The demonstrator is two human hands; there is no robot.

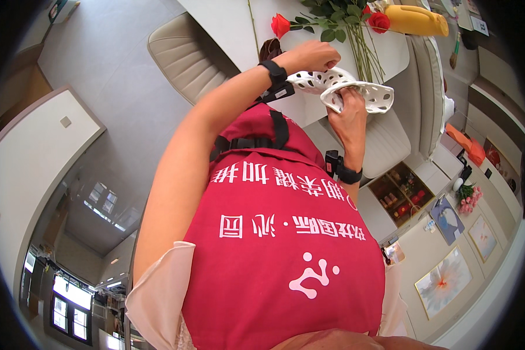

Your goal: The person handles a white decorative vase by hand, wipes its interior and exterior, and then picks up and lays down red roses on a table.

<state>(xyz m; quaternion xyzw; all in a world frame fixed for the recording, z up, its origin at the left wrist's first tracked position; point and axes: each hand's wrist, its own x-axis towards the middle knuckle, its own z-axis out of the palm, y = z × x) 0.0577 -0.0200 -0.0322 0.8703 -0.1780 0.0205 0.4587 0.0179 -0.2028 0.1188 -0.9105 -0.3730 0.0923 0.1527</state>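
My right hand (350,109) grips a white openwork vessel (378,98), its fingers inside the curved, hole-pierced wall. The vessel's far side (308,81) extends left, under my other wrist. My left hand (317,57) has curled fingers close above the vessel's upper edge; whether it grips that edge is hidden. Long-stemmed red roses lie on the white table (306,109) just beyond my hands. One rose bloom (281,26) is left of the leaves and another bloom (379,22) is to their right. Their bare green stems (363,50) reach toward the vessel.
A yellow jug (415,19) lies or leans by the roses at the far right. A dark brown item (270,49) is beside my left wrist. Cream chairs stand at the left (183,57) and the right (385,140). A white-sided counter (48,135) curves along the left.
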